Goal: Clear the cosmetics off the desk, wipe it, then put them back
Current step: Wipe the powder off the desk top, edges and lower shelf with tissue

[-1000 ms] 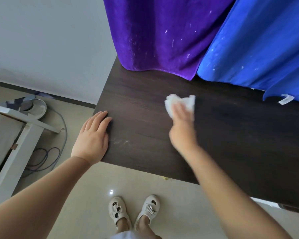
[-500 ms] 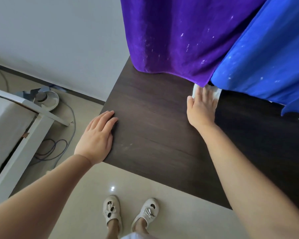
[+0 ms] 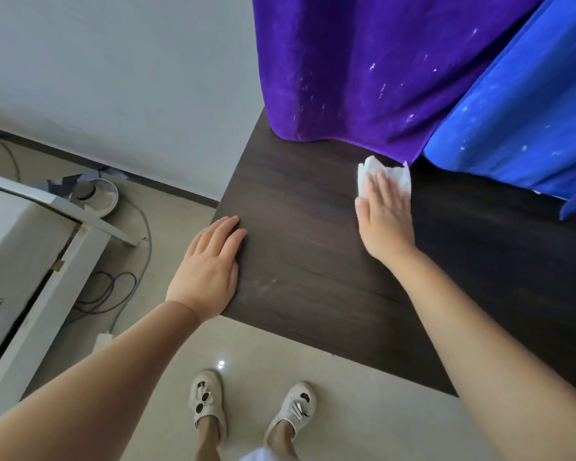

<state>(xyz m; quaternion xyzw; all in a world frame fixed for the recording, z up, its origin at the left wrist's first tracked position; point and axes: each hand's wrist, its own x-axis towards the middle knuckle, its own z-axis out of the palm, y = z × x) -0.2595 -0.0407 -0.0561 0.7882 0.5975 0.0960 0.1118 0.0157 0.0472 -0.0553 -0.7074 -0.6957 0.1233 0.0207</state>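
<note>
The dark wooden desk [image 3: 313, 254] fills the middle of the head view and carries no cosmetics. My right hand [image 3: 384, 217] lies flat with straight fingers on a white tissue [image 3: 368, 173], pressing it onto the desk near the back, just below the hem of the purple cloth. My left hand [image 3: 210, 267] rests flat on the desk's front left corner, fingers straight. Faint pale smears show on the wood beside that hand.
A purple cloth [image 3: 363, 68] and a blue cloth [image 3: 519, 121] hang over the back of the desk. On the floor to the left are a white bed frame [image 3: 47, 287], cables [image 3: 113, 287] and a round fan base [image 3: 97, 196]. My feet in white shoes stand below the desk edge.
My right hand pushed the tissue from mid-desk toward the back under the cloth hem, then drew back slightly so more tissue shows. My left hand stayed on the corner.
</note>
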